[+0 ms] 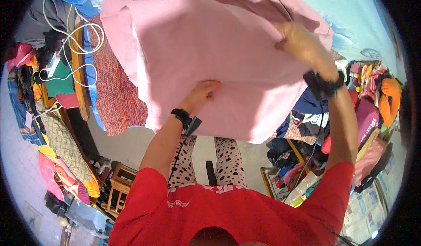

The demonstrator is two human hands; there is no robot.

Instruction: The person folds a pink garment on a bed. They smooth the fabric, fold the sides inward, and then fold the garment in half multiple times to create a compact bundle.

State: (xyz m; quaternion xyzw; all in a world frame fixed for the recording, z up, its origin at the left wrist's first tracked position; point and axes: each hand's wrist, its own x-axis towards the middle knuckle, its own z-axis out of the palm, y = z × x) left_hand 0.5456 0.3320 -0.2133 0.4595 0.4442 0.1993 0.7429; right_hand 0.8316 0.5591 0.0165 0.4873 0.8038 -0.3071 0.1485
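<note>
A large pink cloth (pixel 210 52) is spread in front of me, its upper part in folds and its lower edge hanging toward my knees. My left hand (pixel 204 93) rests against the lower middle of this cloth with the fingers bent; whether it grips any fabric cannot be made out. Higher up on the right, my right hand (pixel 299 43) is blurred and holds the cloth near a folded edge, thumb and fingers closing around it. Each wrist wears a black strap with a small device, the left one (pixel 185 119) and the right one (pixel 324 83).
Under the cloth lies a red-orange woven mat (pixel 115 91). A white cable (pixel 87 37) loops at the left near a power strip (pixel 53 63). Piled clothes (pixel 366 114) stand on the right. A wooden stool (pixel 120 186) is at the lower left, and light blue bedding (pixel 355 12) lies at the far right.
</note>
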